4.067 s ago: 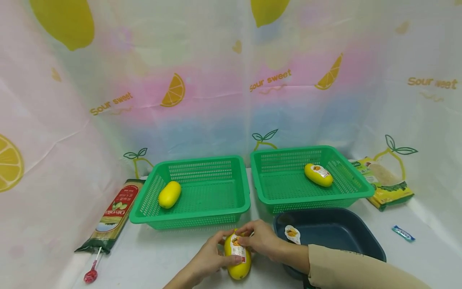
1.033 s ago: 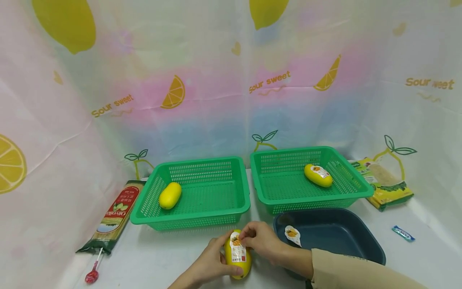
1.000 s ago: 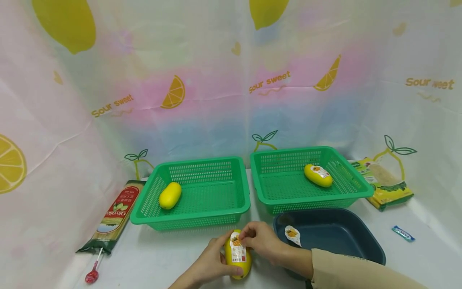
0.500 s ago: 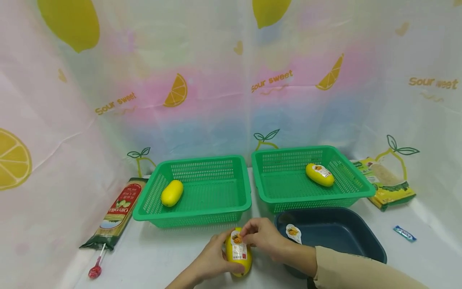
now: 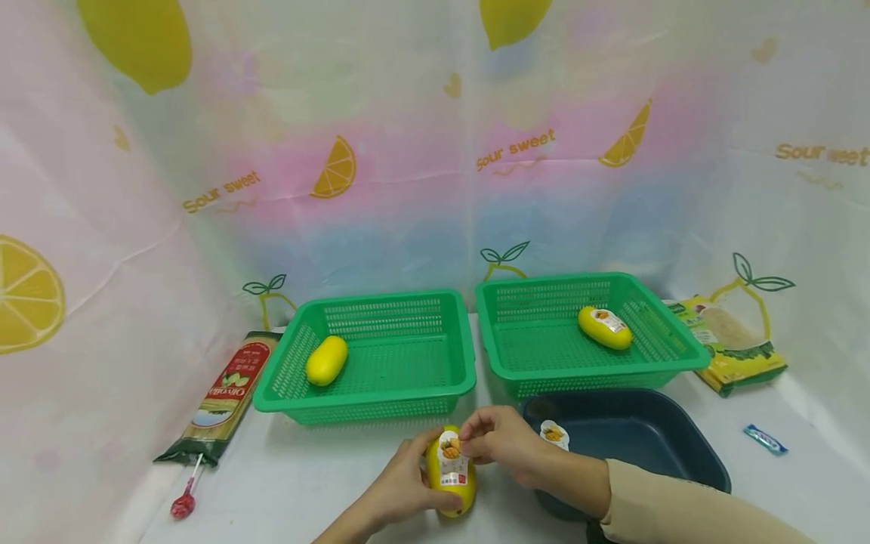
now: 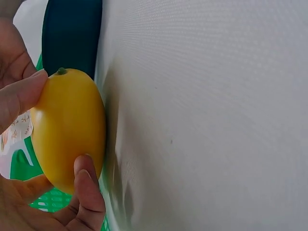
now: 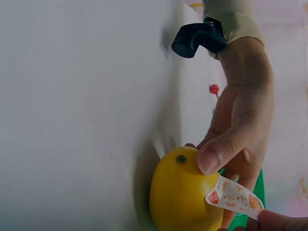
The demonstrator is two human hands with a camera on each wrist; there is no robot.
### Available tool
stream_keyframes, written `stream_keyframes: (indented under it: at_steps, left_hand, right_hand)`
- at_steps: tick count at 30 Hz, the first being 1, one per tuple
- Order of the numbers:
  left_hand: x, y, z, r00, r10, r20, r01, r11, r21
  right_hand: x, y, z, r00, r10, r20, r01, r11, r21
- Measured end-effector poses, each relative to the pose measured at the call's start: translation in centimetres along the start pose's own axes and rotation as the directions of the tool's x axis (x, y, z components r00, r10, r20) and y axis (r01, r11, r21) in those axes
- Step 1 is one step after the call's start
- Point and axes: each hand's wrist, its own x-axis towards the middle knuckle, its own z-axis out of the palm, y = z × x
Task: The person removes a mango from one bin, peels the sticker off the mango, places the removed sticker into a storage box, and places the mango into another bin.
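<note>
A yellow oval fruit (image 5: 464, 499) with a small green stem spot lies near the table's front, between both hands. My left hand (image 5: 404, 487) grips it, thumb at the near end and fingers around the far side. A white printed sticker (image 5: 451, 467) stands partly lifted off the fruit. In the right wrist view the sticker (image 7: 233, 196) is still attached at one end. My right hand (image 5: 506, 442) pinches its other, free end between thumb and finger. A second sticker (image 5: 554, 434) hangs on the rim of the dark blue basin (image 5: 635, 431).
Two green baskets (image 5: 370, 404) stand behind, each with one yellow fruit (image 5: 327, 361); the right one's bears a sticker. A pasta packet (image 5: 227, 393) and red lollipop (image 5: 183, 505) lie left; a yellow-green packet (image 5: 741, 347) and small blue-wrapped candy (image 5: 766, 439) lie right.
My left thumb has shifted from the sticker to the fruit's near end. The right hand has drawn slightly up, and the sticker is more lifted from the fruit. The head view has shifted slightly.
</note>
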Motion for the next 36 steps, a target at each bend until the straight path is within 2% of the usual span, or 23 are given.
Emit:
stream_keyframes:
  at_steps: [4, 6, 11, 19, 23, 30, 36]
  left_hand:
    - [0.2, 0.0, 0.1, 1.000, 0.004, 0.008, -0.004, 1.000, 0.001]
    - [0.3, -0.1, 0.0, 1.000, -0.009, 0.014, 0.009, 1.000, 0.002]
    - [0.5, -0.2, -0.2, 1.000, -0.028, 0.015, 0.028, 0.999, -0.016]
    - [0.8, -0.1, 0.3, 0.999, -0.035, -0.009, 0.035, 0.999, -0.023]
    - [1.1, -0.1, 0.2, 1.000, -0.028, -0.014, 0.027, 0.999, -0.029]
    - [1.1, -0.3, 0.0, 0.999, -0.032, 0.019, 0.033, 0.998, -0.054]
    - [1.2, -0.3, 0.1, 1.000, -0.027, 0.008, 0.027, 0.998, -0.056]
  right_hand:
    - [-0.3, -0.3, -0.5, 1.000, 0.007, 0.011, -0.007, 0.999, 0.034]
    - [-0.4, -1.0, -0.9, 1.000, -0.015, 0.000, 0.015, 0.999, 0.045]
    - [-0.8, -2.8, -3.0, 0.996, -0.077, -0.039, 0.076, 0.997, -0.017]
    - [-1.3, -1.1, -6.9, 0.995, -0.009, -0.095, 0.002, 0.998, -0.069]
    - [-1.8, -0.8, -9.8, 0.998, 0.013, -0.068, -0.020, 0.995, -0.100]
    - [-3.2, -0.5, -14.8, 0.997, 0.075, 0.031, -0.069, 0.986, -0.154]
    - [-3.6, 0.4, -17.6, 0.993, 0.092, 0.076, -0.076, 0.980, -0.186]
